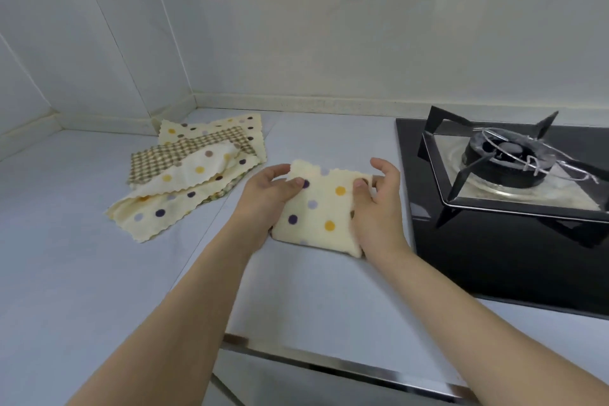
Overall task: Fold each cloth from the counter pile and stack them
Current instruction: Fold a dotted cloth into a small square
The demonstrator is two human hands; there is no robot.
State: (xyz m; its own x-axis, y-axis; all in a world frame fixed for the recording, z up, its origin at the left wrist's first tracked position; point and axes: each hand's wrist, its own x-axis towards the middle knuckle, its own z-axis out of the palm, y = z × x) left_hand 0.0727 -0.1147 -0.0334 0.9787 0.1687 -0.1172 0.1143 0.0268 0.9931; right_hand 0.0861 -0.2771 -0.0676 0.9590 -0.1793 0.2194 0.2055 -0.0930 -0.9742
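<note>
Left hand and right hand pinch the folded dotted cloth; no writing legible.

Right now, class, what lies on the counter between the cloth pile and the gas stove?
The folded dotted cloth, gripped by the left hand and right hand, head view.

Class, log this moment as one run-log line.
step: folding | left hand: pinches dotted cloth | right hand: pinches same cloth | unfolded pile: waiting, left | stove: right

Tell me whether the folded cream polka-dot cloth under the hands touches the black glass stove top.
Apart. The head view shows a strip of bare counter between the folded cream polka-dot cloth and the black glass stove top.
</note>
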